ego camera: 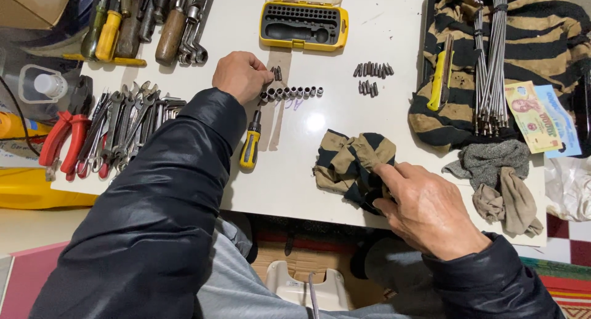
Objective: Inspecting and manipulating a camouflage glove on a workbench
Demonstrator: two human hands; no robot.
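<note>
My left hand [241,76] reaches over the white table [345,103], its fingertips pinched at the left end of a row of small metal sockets [290,92], next to a few dark bits [277,73]. A yellow-and-black screwdriver [250,143] lies just below that hand. At the table's front edge, my right hand [425,208] grips a striped tan-and-black rag [351,162]. Whether the left fingers hold a socket is not visible.
An open yellow bit case [303,24] stands at the back. Loose bits [371,77] lie mid-table. Wrenches [132,119], red-handled pliers [61,140] and screwdrivers [141,20] fill the left side. At right are a striped cloth with metal rods [489,60], banknotes [542,117] and grey gloves [502,183].
</note>
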